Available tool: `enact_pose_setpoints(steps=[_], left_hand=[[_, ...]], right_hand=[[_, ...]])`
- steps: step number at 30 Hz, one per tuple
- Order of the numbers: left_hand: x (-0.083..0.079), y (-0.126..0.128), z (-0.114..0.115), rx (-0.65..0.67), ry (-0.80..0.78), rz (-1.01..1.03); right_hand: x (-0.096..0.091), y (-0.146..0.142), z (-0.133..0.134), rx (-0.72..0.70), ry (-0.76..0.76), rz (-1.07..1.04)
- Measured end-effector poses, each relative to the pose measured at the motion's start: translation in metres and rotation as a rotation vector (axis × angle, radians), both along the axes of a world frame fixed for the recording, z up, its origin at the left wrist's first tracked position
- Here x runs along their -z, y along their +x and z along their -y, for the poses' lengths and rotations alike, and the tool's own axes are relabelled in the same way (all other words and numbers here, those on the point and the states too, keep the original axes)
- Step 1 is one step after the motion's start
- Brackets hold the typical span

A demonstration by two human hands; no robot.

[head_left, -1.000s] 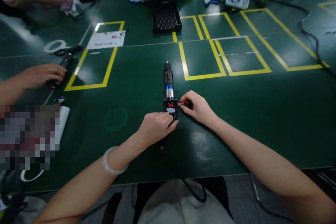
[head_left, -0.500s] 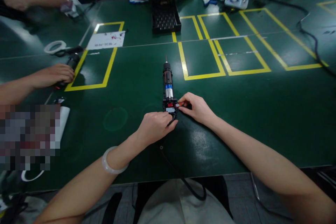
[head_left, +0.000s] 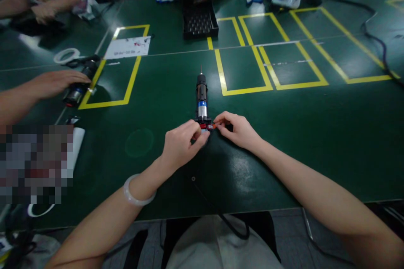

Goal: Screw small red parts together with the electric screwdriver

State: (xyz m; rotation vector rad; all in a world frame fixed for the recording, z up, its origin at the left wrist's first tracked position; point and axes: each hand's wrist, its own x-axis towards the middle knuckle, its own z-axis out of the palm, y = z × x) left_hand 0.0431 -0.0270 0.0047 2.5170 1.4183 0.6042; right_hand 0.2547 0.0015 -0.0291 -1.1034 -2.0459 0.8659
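Note:
An electric screwdriver (head_left: 202, 100) with its casing off lies on the green table, bit pointing away from me. Its silver and blue motor shows, with red parts at the near end. My left hand (head_left: 182, 141) is closed there, thumb and fingers pinching the near end and covering much of it. From the right, my right hand (head_left: 237, 129) pinches a small orange piece (head_left: 214, 125) between thumb and fingertips, against the red parts. Whether that piece is a wire or a connector is too small to tell. A black cable (head_left: 225, 222) hangs over the table's front edge.
On the left a co-worker's hand (head_left: 59, 84) rests on another screwdriver (head_left: 78, 88). A black tray (head_left: 200, 33) stands at the far side before another person. Yellow tape outlines (head_left: 246, 91), a white sheet (head_left: 128, 47) and a tape roll (head_left: 67, 56) lie on the table.
My left hand has shifted up and slightly left, from the rear cable end to a pinch beside the red parts. My right hand stays nearly still. The co-worker's hand at left has lifted slightly.

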Motion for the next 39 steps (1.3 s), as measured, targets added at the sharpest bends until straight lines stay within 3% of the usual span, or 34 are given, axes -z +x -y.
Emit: enact_pose_setpoints(steps=[3,9,16,20,26,32,36,39], left_hand=[[-0.003,0.004,-0.01,-0.016,-0.005,0.101],[0.007,0.008,-0.027,0.124,-0.108,-0.023],[0.011,0.014,-0.032,0.039,-0.04,-0.083],[0.009,0.002,-0.036,0.045,-0.055,-0.124],[0.008,-0.045,-0.053,-0.043,-0.116,-0.166],[0.013,-0.121,-0.085,-0.136,-0.115,-0.161],[0.008,-0.168,-0.102,-0.152,-0.127,-0.206],[-0.002,-0.183,-0.1,-0.321,-0.075,-0.269]], right_hand=[[-0.001,-0.001,0.001,-0.013,0.007,0.004],[-0.002,0.0,0.002,-0.023,0.001,-0.024],[-0.005,-0.001,0.004,-0.073,0.014,-0.032],[-0.004,-0.002,0.004,-0.093,0.002,-0.028],[-0.003,-0.001,0.003,-0.082,-0.032,-0.042],[-0.004,0.0,0.003,-0.074,-0.043,-0.029],[-0.003,0.0,0.002,-0.073,-0.045,-0.041],[-0.002,0.001,0.001,-0.078,-0.045,-0.054]])
